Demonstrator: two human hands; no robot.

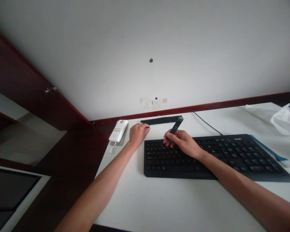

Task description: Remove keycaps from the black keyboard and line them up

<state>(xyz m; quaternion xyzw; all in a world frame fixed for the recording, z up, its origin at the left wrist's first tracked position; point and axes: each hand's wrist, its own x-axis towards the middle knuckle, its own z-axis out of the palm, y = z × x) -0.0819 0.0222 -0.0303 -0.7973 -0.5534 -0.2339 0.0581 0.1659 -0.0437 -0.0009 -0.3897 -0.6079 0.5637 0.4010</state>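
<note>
A black keyboard point(178, 168) lies across the white table. In my right hand point(183, 141) is a black keycap puller point(176, 125), held slanted like a pen. Its wire loop is down at the keys on the keyboard's upper left, and metal tips show at its top end. Beyond the keyboard, loose black keycaps point(161, 120) stand in rows. My left hand point(138, 133) rests on the table at the left end of these rows. Its fingertips are closed on a small dark keycap point(147, 128), mostly covered by the fingers.
A white power bank point(119, 130) with a short cable loop lies near the table's left edge. From the keyboard a black cable point(209, 124) runs back. White crumpled sheeting point(277, 117) and a blue item point(268, 149) are at right. Behind stand a wall and a dark red door point(26, 74).
</note>
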